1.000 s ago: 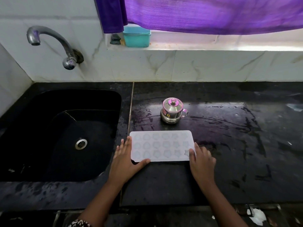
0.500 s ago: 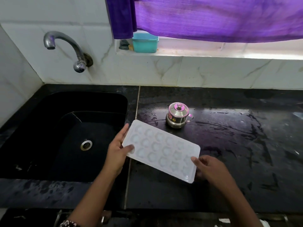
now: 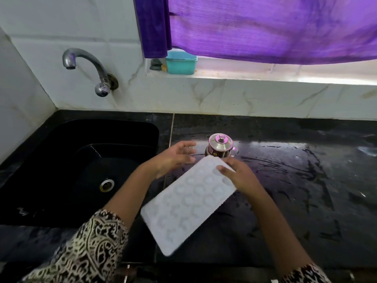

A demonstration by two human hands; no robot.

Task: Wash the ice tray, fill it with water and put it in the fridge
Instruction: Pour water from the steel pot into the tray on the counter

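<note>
A white ice tray (image 3: 187,203) with several round cells hangs tilted above the black counter, its long axis running from near-left to far-right. My right hand (image 3: 238,174) grips its far end, thumb on top. My left hand (image 3: 175,158) hovers just left of that far end with fingers spread, not touching the tray. The black sink (image 3: 67,160) with a metal drain lies to the left, and the steel tap (image 3: 87,68) sticks out of the tiled wall above it. No water runs from the tap.
A small lidded steel pot (image 3: 221,146) stands on the wet black counter (image 3: 295,180) just behind the tray. On the window sill sit a teal plastic box (image 3: 180,62) and a purple curtain (image 3: 265,27) hanging over it.
The tray was lifted off the counter and swung round so one end points toward me. My left hand let go of it; my right hand moved to its far end.
</note>
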